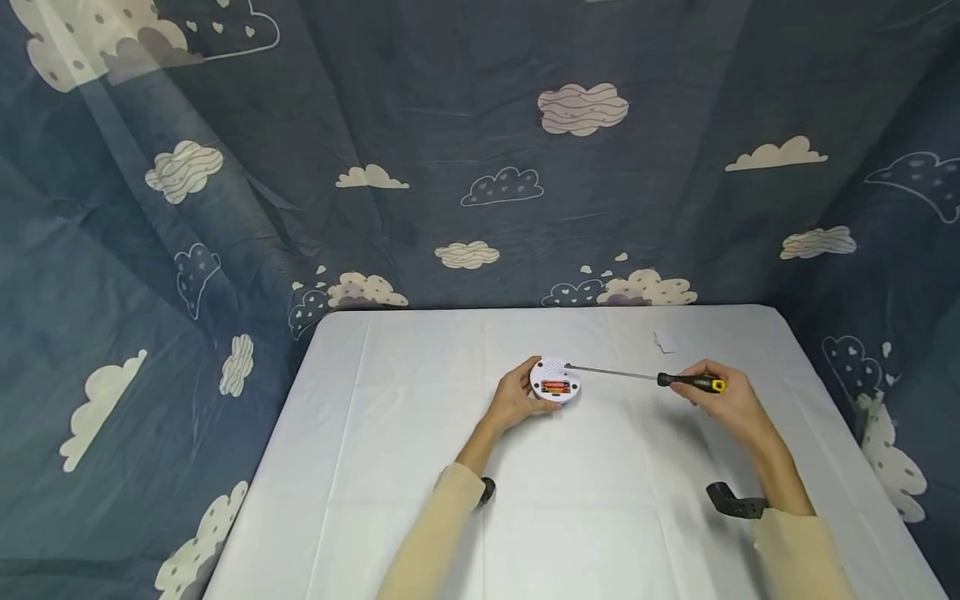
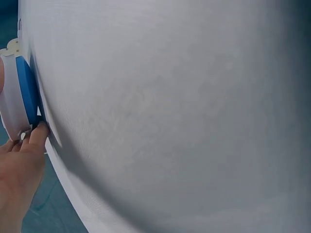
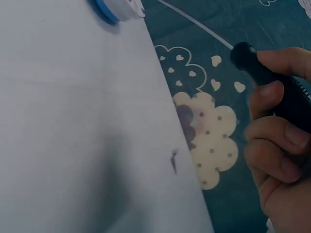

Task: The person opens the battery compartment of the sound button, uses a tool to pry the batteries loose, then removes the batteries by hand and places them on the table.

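Evidently, batteries (image 1: 556, 387) are showing in the uncovered round device (image 1: 553, 370), which the left hand (image 1: 517, 397) is gripping over the far table (image 1: 420, 358); the right hand (image 1: 724, 402) is clasping a screwdriver (image 1: 664, 379) at its right edge; covering seems to be remaining.

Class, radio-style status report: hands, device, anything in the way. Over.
Left hand grips round white device, red battery visible. Right hand holds screwdriver, tip at device's rim. Small pale piece lies beyond screwdriver, apart from it.
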`<state>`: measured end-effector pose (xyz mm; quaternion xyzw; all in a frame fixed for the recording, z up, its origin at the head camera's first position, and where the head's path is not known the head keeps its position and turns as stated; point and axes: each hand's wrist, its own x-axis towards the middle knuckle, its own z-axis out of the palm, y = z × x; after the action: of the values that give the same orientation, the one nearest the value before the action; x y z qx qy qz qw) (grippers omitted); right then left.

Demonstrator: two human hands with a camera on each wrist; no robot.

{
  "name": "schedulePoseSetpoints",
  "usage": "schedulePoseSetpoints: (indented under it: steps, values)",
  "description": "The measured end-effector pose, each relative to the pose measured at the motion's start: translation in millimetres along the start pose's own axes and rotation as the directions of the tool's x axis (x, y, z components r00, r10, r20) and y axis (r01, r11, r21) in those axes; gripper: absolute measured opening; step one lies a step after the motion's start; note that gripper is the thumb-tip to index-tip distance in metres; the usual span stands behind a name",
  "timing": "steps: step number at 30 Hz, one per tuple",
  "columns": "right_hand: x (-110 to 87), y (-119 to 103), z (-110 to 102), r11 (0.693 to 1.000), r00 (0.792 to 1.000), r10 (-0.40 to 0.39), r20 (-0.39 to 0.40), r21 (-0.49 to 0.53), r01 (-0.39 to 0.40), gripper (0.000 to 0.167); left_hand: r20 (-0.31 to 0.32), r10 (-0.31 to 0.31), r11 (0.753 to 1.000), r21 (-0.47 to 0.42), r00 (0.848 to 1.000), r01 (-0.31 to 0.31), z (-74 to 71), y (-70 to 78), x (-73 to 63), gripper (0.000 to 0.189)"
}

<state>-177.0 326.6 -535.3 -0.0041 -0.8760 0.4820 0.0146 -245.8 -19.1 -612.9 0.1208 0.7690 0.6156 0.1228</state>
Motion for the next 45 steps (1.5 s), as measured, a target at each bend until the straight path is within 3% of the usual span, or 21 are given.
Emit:
schedulePoseSetpoints:
  steps: [6,14,23,27,37,41,45]
  values:
    - [6.7,-15.9,-6.8,0.99,0.997,0.013,0.071,-0.138,-0.003,0.035,-0.009,0.021,1.0,0.018,1.0,-0.021,-0.1,2.3,0.6,0.098]
    - [13.5,-28.3,-13.4,0.98,0.992,0.034,0.123,-0.199,-0.009,0.036,-0.01,0.007,0.999,0.048,1.0,-0.006,1.0,2.1,-0.1,0.099]
    - [26.4,-72.2,-10.7,0.955,0.983,0.033,0.179,-0.295,0.022,0.032,-0.029,0.026,0.998,0.06,0.999,-0.025,3.2,3.1,0.5,0.098]
    - [35.3,-79.1,-11.4,0.95,0.979,0.024,0.204,-0.31,0.041,0.029,-0.025,0.026,0.997,0.067,0.999,-0.024,3.0,4.2,0.5,0.098]
    - [48.7,-44.5,-17.5,0.976,0.98,0.052,0.19,-0.219,-0.01,0.03,-0.012,0.018,0.993,0.119,1.0,-0.017,3.0,6.9,1.9,0.098]
    - [47.4,-19.2,-18.6,0.992,0.977,0.099,0.188,-0.096,-0.081,0.033,-0.014,0.012,0.994,0.108,1.0,-0.01,2.2,7.8,1.2,0.098]
    - [42.1,10.0,-15.5,0.985,0.968,0.148,0.205,0.055,-0.163,0.024,-0.015,0.01,0.995,0.096,1.0,-0.008,1.0,8.1,0.6,0.098]
